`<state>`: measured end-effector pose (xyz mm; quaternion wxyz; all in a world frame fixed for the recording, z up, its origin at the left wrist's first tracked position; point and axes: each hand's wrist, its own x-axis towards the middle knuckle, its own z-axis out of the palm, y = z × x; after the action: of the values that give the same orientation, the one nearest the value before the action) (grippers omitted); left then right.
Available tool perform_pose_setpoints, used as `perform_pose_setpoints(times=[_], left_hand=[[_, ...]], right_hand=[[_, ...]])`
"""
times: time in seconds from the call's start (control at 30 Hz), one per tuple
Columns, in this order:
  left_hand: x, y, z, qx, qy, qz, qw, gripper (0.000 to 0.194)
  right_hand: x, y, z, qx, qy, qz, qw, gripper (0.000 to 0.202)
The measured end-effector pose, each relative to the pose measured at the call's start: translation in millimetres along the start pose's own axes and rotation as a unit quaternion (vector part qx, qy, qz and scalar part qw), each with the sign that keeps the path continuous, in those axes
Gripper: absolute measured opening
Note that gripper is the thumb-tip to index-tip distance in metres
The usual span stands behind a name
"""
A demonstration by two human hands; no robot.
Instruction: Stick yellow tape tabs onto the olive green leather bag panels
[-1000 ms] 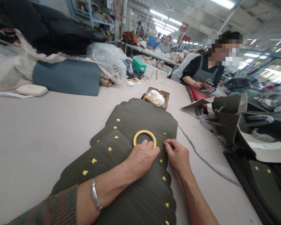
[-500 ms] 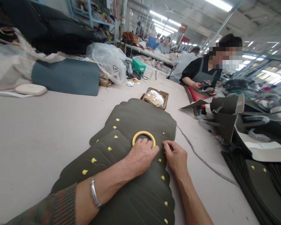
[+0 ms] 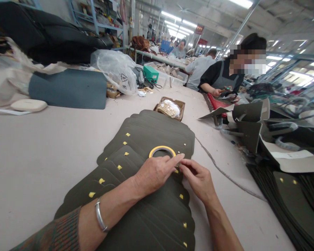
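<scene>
Pale worktop (image 3: 52,146) carries dark panels (image 3: 151,129) fanned in overlap, apparently so each yellow tab (image 3: 128,134) shows. Yellow tape roll (image 3: 161,147) lies on them; the left hand (image 3: 153,174) covers its near edge, grip hidden. Right hand (image 3: 200,179) has thumb and forefinger nearly meeting; whether anything is pinched cannot be told. Plastic bag (image 3: 115,71) bears a triangular mark; no brand is legible.

Yellow-and-grey tape roll (image 3: 154,151), olive-grey panels (image 3: 157,129), green box (image 3: 150,74)

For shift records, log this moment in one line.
left hand: over near side of yellow tape roll | right hand: beside left hand | below: overlapping olive panels with yellow tabs
</scene>
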<state>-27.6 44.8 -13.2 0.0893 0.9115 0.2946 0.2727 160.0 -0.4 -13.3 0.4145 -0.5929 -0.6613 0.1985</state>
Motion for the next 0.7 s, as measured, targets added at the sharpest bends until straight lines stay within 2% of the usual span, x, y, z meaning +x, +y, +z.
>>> perform_pose_setpoints(times=[0.07,0.17,0.3,0.43,0.57,0.63,0.7], left_hand=[[0,0,0.8,-0.025,0.012,-0.002,1.0,0.047],[0,1,1.8,-0.037,0.018,-0.002,0.999,0.042],[-1,1,2.4,-0.045,0.004,-0.001,0.999,0.034],[-1,1,0.5,-0.06,-0.014,-0.007,0.998,0.027],[1,0,-2.5,-0.021,-0.032,-0.038,0.999,0.016],[1,1,-3.7,0.003,-0.032,-0.05,0.998,0.014],[2,2,-4.7,0.023,-0.017,-0.054,0.998,0.016]], right_hand=[[-1,-2,2,0.014,0.014,-0.056,0.998,0.02],[-1,-5,4,-0.021,0.01,-0.143,0.99,0.017],[-1,-6,8,-0.069,0.013,-0.205,0.976,0.015],[-2,-5,13,-0.119,0.047,-0.203,0.971,0.012],[-3,-6,17,-0.141,0.069,-0.194,0.968,0.012],[-3,-10,20,-0.136,0.078,-0.17,0.973,0.012],[-2,-14,24,-0.087,0.083,-0.105,0.987,0.011]])
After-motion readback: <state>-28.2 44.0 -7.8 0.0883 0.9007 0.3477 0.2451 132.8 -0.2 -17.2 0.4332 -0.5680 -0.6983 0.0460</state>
